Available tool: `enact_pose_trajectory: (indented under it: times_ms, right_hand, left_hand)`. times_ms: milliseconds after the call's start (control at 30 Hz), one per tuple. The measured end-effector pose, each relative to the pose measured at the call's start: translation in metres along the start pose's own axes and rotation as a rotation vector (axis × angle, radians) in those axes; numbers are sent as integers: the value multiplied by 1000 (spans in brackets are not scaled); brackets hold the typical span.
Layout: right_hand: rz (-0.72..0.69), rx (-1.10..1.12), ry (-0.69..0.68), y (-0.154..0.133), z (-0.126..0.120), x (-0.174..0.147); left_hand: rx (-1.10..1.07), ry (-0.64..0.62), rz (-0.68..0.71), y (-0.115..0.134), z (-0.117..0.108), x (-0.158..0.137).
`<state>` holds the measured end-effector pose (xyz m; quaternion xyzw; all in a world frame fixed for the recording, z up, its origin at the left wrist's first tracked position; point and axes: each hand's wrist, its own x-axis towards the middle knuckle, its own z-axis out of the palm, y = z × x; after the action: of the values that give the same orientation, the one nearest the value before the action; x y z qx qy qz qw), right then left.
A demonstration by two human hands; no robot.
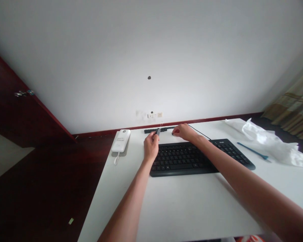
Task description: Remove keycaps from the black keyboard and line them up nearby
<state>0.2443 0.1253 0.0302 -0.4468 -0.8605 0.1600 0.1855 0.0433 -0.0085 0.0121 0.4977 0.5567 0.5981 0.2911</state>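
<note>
My left hand (151, 147) is closed around the grey handle of a wire keycap puller (158, 131), its thin wire loops pointing up and away. Just beyond it, a row of black keycaps (148, 131) lies along the far side of the table. My right hand (183, 131) pinches a small black keycap (173, 133) close to the tabletop, at the right end of that row. Below both hands lies a black keyboard (181, 166), partly covered by my right forearm. Some of its upper key area looks dark, and I cannot make out each key.
On the white table (181, 201), a white power bank (121, 141) with a strap lies at left. A blue brush-like tool (253, 151) and a crumpled white bag (272, 141) are at right. The keyboard's cable (199, 131) runs toward the wall (103, 67).
</note>
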Motion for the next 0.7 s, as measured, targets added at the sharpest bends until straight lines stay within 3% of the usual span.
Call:
enact_pose_trajectory:
  times_ms: [133, 367, 700]
  right_hand:
    - [12, -31, -48, -3, -3, 16]
    - [-37, -49, 67, -3, 9, 11]
    - [66, 120, 126, 9, 15, 7]
  left_hand:
    - [-4, 47, 17, -2, 1, 1]
    - [-10, 44, 13, -5, 2, 2]
    - [-9, 48, 19, -6, 2, 2]
